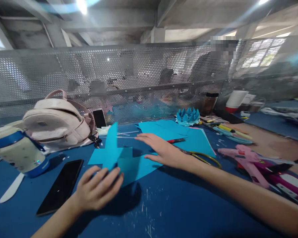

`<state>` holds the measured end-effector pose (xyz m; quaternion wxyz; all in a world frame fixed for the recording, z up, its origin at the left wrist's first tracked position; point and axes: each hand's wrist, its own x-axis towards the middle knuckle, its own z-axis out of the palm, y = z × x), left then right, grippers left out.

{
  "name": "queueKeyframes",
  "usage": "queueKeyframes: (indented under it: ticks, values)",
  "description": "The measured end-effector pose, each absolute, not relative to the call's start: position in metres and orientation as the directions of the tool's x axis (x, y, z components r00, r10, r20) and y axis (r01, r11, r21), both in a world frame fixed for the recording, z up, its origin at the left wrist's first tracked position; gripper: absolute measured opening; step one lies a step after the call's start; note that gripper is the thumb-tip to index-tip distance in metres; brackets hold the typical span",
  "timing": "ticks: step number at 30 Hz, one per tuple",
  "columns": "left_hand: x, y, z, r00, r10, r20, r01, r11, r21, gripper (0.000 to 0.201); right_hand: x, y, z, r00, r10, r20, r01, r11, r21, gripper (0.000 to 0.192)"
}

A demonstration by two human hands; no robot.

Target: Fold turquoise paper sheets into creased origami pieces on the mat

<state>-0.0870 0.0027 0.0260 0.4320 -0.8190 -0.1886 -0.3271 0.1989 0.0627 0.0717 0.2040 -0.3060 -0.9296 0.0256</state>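
Observation:
My left hand point(99, 188) has its fingers curled at the lower end of a bright blue piece of paper point(111, 143), which stands up from the table. Behind and beside it, more blue paper point(139, 168) lies flat, partly covered by the raised piece. My right hand point(164, 150) is over the right part of that flat paper, fingers stretched out and thumb apart, holding nothing. Just past my right wrist lie scissors with yellow handles point(206, 158), partly hidden by the arm. A stack of blue sheets point(198, 140) rests beyond them.
A folded blue paper crown shape point(188, 116) stands at the back. On the left are a cup point(20, 152), a black phone point(61, 186), a white plastic knife point(12, 189) and a pale backpack point(54, 120). A pink glue gun point(245, 160) lies right. A perforated metal screen point(139, 79) borders the table.

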Motion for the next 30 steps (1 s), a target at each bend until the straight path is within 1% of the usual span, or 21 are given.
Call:
queueKeyframes:
  ticks: [1,3,4,5,6,8,9,10,11,12,14,15,17,18,19,20,22,24,27,29,30]
  values:
    - [-0.079,-0.007,0.030,0.736,-0.009,0.677,0.542,-0.591,-0.597,0.015,0.196,0.053,0.080,-0.729,0.544,0.416,0.551,0.826,-0.115,0.070]
    - [-0.064,-0.027,0.037,0.745,-0.042,0.666,0.478,-0.662,-0.577,0.013,0.193,0.032,0.098,-0.767,0.465,0.443,0.521,0.853,0.006,0.073]
    - [-0.058,-0.036,0.040,0.717,-0.041,0.696,0.486,-0.686,-0.541,0.012,0.192,0.022,0.105,-0.793,0.435,0.426,0.495,0.868,0.034,0.072]
    - [-0.054,-0.044,0.042,0.690,0.001,0.724,0.512,-0.708,-0.487,0.012,0.193,0.013,0.111,-0.807,0.419,0.415,0.475,0.879,0.036,0.070]
    - [-0.051,-0.051,0.044,0.634,0.066,0.771,0.562,-0.724,-0.400,0.012,0.195,0.006,0.116,-0.813,0.422,0.401,0.471,0.882,0.025,0.063]
    - [-0.049,-0.060,0.047,0.552,0.132,0.823,0.583,-0.768,-0.267,0.013,0.201,-0.004,0.121,-0.829,0.426,0.361,0.444,0.895,-0.035,0.039]
    - [-0.050,-0.062,0.048,0.507,0.181,0.843,0.589,-0.786,-0.185,0.014,0.204,-0.007,0.121,-0.834,0.440,0.334,0.436,0.895,-0.091,0.028]
    - [-0.051,-0.062,0.049,0.470,0.250,0.846,0.592,-0.801,-0.092,0.016,0.207,-0.007,0.119,-0.833,0.469,0.294,0.440,0.883,-0.161,0.022]
    - [-0.053,-0.060,0.050,0.440,0.350,0.827,0.599,-0.801,0.021,0.020,0.210,-0.006,0.115,-0.822,0.517,0.238,0.466,0.852,-0.238,0.022]
    - [-0.054,-0.056,0.050,0.429,0.469,0.772,0.609,-0.781,0.136,0.023,0.213,-0.004,0.110,-0.799,0.579,0.164,0.515,0.799,-0.312,0.024]
    - [-0.056,-0.045,0.046,0.440,0.686,0.580,0.639,-0.693,0.335,0.030,0.217,0.001,0.095,-0.717,0.697,-0.006,0.636,0.651,-0.414,0.031]
    - [-0.056,-0.038,0.042,0.465,0.744,0.480,0.649,-0.655,0.387,0.033,0.218,0.005,0.086,-0.677,0.733,-0.073,0.681,0.585,-0.441,0.034]
    - [-0.055,-0.026,0.030,0.476,0.826,0.301,0.688,-0.563,0.457,0.051,0.219,0.012,0.068,-0.628,0.764,-0.146,0.722,0.503,-0.476,0.039]
    - [-0.054,-0.020,0.023,0.510,0.822,0.253,0.680,-0.566,0.466,0.061,0.220,0.015,0.060,-0.619,0.768,-0.163,0.731,0.487,-0.479,0.039]
    - [-0.053,-0.016,0.017,0.506,0.832,0.226,0.700,-0.550,0.455,0.068,0.221,0.018,0.052,-0.617,0.769,-0.166,0.735,0.488,-0.471,0.038]
    - [-0.052,-0.013,0.012,0.511,0.835,0.205,0.720,-0.546,0.429,0.072,0.222,0.022,0.046,-0.625,0.765,-0.156,0.732,0.505,-0.458,0.036]
    - [-0.049,-0.010,0.007,0.531,0.824,0.196,0.744,-0.564,0.357,0.071,0.225,0.027,0.038,-0.666,0.738,-0.106,0.701,0.572,-0.425,0.030]
    - [-0.047,-0.010,0.008,0.567,0.800,0.197,0.745,-0.600,0.290,0.064,0.228,0.031,0.033,-0.717,0.694,-0.058,0.654,0.643,-0.398,0.020]
    - [-0.045,-0.013,0.010,0.635,0.743,0.213,0.719,-0.669,0.190,0.041,0.234,0.031,0.030,-0.770,0.638,-0.015,0.605,0.722,-0.334,0.013]
    - [-0.044,-0.017,0.007,0.681,0.690,0.245,0.696,-0.714,0.075,0.026,0.236,0.027,0.026,-0.800,0.600,0.033,0.571,0.776,-0.267,0.011]
    - [-0.044,-0.019,0.004,0.701,0.660,0.270,0.683,-0.731,0.012,0.023,0.236,0.023,0.024,-0.822,0.565,0.068,0.539,0.811,-0.227,0.013]
